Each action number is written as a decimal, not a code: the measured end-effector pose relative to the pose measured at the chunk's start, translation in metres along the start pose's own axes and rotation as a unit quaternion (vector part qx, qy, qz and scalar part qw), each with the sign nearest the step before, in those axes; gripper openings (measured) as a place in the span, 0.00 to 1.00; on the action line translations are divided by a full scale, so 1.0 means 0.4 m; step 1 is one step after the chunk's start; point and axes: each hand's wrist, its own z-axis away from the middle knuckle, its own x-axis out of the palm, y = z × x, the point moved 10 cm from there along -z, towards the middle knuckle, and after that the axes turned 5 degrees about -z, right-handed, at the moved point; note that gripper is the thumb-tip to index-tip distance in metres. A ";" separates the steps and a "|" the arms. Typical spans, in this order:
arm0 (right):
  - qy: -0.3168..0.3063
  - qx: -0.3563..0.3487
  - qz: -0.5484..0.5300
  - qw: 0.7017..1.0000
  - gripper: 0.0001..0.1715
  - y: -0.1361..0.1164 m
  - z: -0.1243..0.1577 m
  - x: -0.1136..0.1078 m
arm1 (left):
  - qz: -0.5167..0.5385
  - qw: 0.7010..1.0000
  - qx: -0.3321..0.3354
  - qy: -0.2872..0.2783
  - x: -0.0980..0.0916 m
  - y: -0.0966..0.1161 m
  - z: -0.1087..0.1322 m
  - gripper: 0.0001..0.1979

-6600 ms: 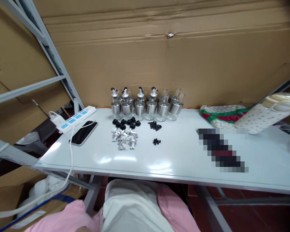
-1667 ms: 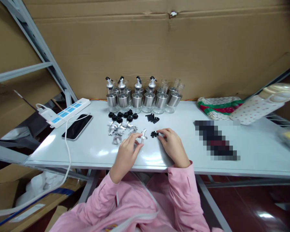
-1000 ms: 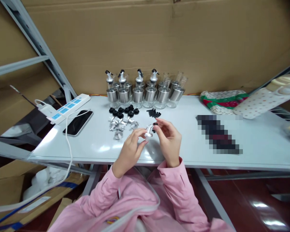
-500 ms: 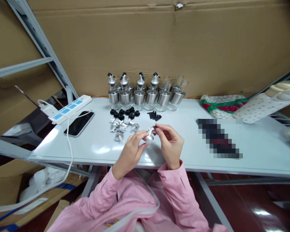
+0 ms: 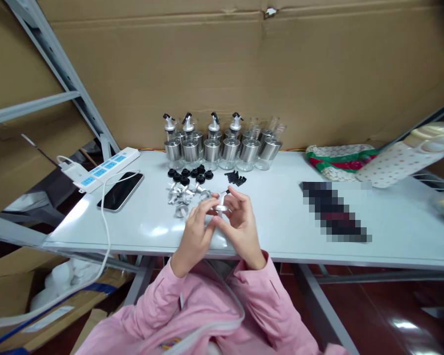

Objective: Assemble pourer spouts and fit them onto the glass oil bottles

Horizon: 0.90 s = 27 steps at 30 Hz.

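Note:
Between my two hands, over the near part of the table, is a silver pourer spout with a small black flap at its tip. My left hand pinches the spout's round base from the left. My right hand curls around it from the right, its forefinger at the black flap and its thumb below the base. Just beyond my left hand lie several loose silver spouts. Several black stoppers sit behind those. A small pile of black flaps lies beyond my right hand.
Glass bottles with steel sleeves stand in rows at the back, some topped with spouts. On the left are a phone, a power strip and a white cable. A patterned cloth bag lies on the right, near a blurred-out dark item.
My right hand has moved left and turned, from pinching the black flap to wrapping around the spout. The spout has shifted slightly left. My left hand still holds its base.

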 end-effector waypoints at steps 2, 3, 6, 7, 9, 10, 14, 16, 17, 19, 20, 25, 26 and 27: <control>0.019 0.002 -0.020 1.000 0.30 0.008 0.005 0.000 | 0.007 1.000 -0.011 0.009 -0.003 -0.008 0.002 0.17; 0.032 0.004 -0.025 0.999 0.27 0.009 0.006 -0.006 | 0.008 1.000 -0.012 0.007 -0.001 -0.009 0.003 0.17; 0.059 0.012 -0.023 0.998 0.21 0.005 0.005 -0.025 | 0.003 1.000 -0.002 -0.009 0.009 -0.004 0.002 0.16; 0.064 0.015 -0.020 0.998 0.20 0.003 0.004 -0.031 | 0.001 1.000 0.001 -0.012 0.011 -0.003 0.002 0.16; 0.070 0.020 -0.016 0.997 0.20 0.000 0.003 -0.038 | -0.003 1.000 0.005 -0.013 0.012 -0.001 0.001 0.15; 0.072 0.022 -0.016 0.997 0.19 0.000 0.003 -0.040 | -0.006 1.000 0.008 -0.013 0.011 0.000 0.000 0.15; 0.087 0.022 -0.024 0.996 0.20 0.003 0.004 -0.044 | -0.020 0.999 0.032 -0.026 0.011 0.016 -0.006 0.16; 0.100 0.013 -0.024 0.995 0.21 0.000 0.006 -0.047 | -0.026 0.998 0.040 -0.041 0.011 0.030 -0.011 0.16; 0.108 0.005 -0.022 0.994 0.21 -0.004 0.006 -0.050 | -0.032 0.998 0.039 -0.046 0.008 0.035 -0.015 0.16; 0.128 -0.014 -0.020 0.992 0.22 -0.013 0.008 -0.059 | -0.055 0.997 0.026 -0.043 -0.009 0.040 -0.028 0.16; 0.140 -0.025 -0.022 0.990 0.23 -0.018 0.010 -0.065 | -0.075 0.996 0.019 -0.038 -0.022 0.040 -0.038 0.15; 0.159 -0.058 0.017 0.985 0.11 -0.032 0.015 -0.082 | -0.185 0.982 -0.045 0.020 -0.133 -0.022 -0.145 0.13; 0.149 -0.058 0.034 0.987 0.08 -0.033 0.015 -0.079 | -0.212 0.975 -0.061 0.008 -0.149 -0.047 -0.176 0.14; 0.138 -0.058 0.047 0.988 0.07 -0.034 0.015 -0.075 | -0.238 0.968 -0.073 -0.009 -0.162 -0.074 -0.208 0.14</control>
